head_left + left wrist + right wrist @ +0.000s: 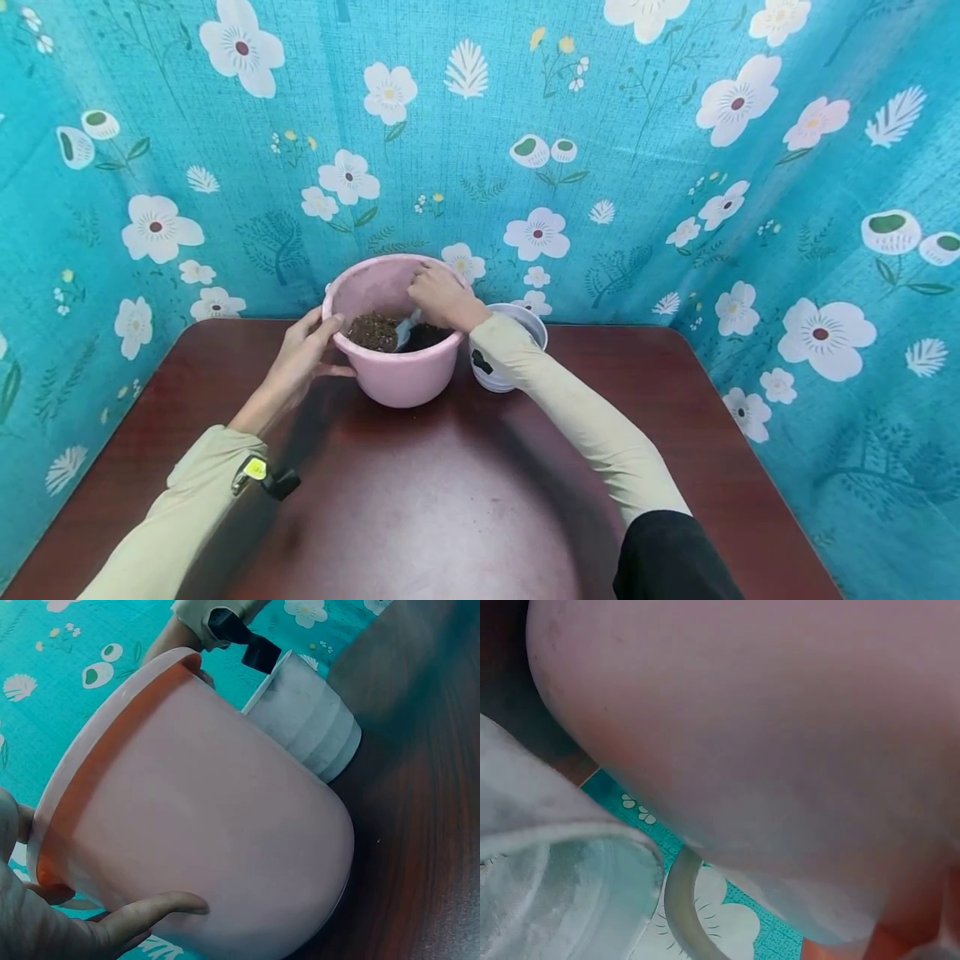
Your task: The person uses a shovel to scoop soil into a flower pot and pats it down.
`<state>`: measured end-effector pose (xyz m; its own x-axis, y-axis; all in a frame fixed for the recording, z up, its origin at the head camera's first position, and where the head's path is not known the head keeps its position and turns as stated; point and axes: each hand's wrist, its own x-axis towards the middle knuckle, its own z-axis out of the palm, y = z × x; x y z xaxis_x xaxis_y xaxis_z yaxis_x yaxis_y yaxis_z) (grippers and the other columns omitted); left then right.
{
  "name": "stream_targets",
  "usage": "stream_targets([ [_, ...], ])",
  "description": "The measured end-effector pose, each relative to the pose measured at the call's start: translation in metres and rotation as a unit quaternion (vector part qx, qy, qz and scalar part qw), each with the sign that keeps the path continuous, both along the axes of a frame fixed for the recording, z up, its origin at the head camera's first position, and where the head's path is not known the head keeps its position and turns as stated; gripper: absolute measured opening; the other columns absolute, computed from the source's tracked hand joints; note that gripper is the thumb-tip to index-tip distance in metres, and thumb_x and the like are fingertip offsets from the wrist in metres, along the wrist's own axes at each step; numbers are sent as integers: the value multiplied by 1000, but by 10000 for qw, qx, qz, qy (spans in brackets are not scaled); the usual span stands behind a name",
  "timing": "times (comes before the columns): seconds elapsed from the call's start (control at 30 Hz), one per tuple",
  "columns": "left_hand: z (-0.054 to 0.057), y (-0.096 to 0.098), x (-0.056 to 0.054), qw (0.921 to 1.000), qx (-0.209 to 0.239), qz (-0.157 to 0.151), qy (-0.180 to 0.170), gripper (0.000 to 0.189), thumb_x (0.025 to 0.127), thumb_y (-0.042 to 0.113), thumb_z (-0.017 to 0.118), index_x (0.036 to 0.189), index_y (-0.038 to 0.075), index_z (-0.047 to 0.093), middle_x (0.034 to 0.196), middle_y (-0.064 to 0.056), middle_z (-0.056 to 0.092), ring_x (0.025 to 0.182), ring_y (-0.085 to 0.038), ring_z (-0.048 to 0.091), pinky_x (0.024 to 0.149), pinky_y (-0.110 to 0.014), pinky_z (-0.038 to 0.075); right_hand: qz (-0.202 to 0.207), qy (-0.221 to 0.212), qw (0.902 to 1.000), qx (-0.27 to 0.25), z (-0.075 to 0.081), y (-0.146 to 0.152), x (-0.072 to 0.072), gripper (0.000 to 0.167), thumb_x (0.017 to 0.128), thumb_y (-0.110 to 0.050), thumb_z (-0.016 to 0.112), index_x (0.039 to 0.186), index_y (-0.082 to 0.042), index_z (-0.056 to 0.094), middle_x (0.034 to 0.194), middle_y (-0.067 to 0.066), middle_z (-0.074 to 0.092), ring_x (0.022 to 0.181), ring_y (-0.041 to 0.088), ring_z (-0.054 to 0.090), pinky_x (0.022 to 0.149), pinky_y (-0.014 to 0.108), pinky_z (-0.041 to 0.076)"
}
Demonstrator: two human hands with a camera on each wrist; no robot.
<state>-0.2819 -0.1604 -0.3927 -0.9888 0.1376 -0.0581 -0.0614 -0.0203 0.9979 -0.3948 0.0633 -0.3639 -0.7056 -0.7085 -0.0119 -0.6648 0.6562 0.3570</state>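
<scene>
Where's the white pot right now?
Head view: the white pot stands on the table, immediately right of the pink bucket, partly hidden behind the right sleeve.

Left grip (pixel 303 350) clasping, thumb (pixel 161 906) extended; right grip (pixel 442 295) curled, arms (pixel 585 412) outstretched.

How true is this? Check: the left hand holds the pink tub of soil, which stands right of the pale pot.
Wrong side: in the head view, the pink tub of soil, held by the left hand, stands left of the pale pot.
</scene>
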Motion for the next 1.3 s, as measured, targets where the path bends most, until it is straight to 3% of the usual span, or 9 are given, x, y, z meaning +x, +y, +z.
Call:
stream_targets([
  [0.13, -1, -1, 0, 10000, 7, 24, 4, 66, 111, 30, 48, 167, 5, 22, 160, -31, 31, 95, -6, 67, 77, -46, 69, 77, -50, 9992, -397, 2, -2, 1, 36, 93, -41, 79, 109, -8, 79, 109, 7, 77, 120, 28, 62, 121, 39, 41],
  [0.27, -3, -4, 4, 9999, 16, 116, -78, 65, 111, 28, 46, 167, 5, 22, 158, -28, 31, 93, -4, 67, 76, -47, 69, 473, -243, 9944, -912, 0, -3, 1, 30, 93, -38, 80, 103, -10, 81, 103, 4, 76, 113, 26, 61, 114, 38, 43],
  [0.43, -4, -7, 8, 9997, 135, 160, -130, 66, 111, 29, 47, 167, 6, 21, 158, -27, 32, 91, -3, 67, 75, -45, 69, 844, -376, 9888, -1171, 1, -2, 1, 26, 91, -34, 83, 103, -11, 83, 99, 4, 74, 103, 25, 58, 104, 41, 44],
  [0.53, -2, -6, 8, 9997, 165, 152, -92, 67, 111, 31, 48, 167, 6, 21, 159, -26, 31, 93, -4, 67, 75, -45, 69, 757, -502, 9894, -1135, 2, -1, 1, 27, 91, -36, 83, 101, -11, 81, 98, 4, 74, 106, 26, 58, 107, 42, 44],
  [0.77, 0, -4, 7, 9998, 123, 96, -145, 69, 111, 34, 49, 168, 8, 20, 163, -27, 29, 101, -7, 67, 78, -48, 69, 156, -1438, 9855, -889, 0, 0, 3, 21, 94, -29, 80, 102, -9, 77, 105, 4, 74, 114, 26, 58, 110, 40, 43],
  [0.97, -1, 5, 4, 9998, 74, -6, -209, 68, 111, 32, 49, 168, 9, 20, 164, -27, 30, 103, -7, 65, 78, -47, 69, -172, -1345, 9857, -1003, 0, 9, 8, 22, 90, -25, 84, 105, -9, 79, 107, 4, 74, 117, 26, 57, 113, 38, 42],
  [1.3, 1, 0, -2, 9995, 85, 196, -219, 66, 110, 31, 48, 166, 6, 24, 161, -28, 32, 112, -19, 63, 79, -52, 67, 137, -1191, 9822, -1445, 4, 7, 2, 25, 88, -25, 86, 107, -9, 81, 101, 2, 76, 113, 25, 56, 111, 38, 41],
])
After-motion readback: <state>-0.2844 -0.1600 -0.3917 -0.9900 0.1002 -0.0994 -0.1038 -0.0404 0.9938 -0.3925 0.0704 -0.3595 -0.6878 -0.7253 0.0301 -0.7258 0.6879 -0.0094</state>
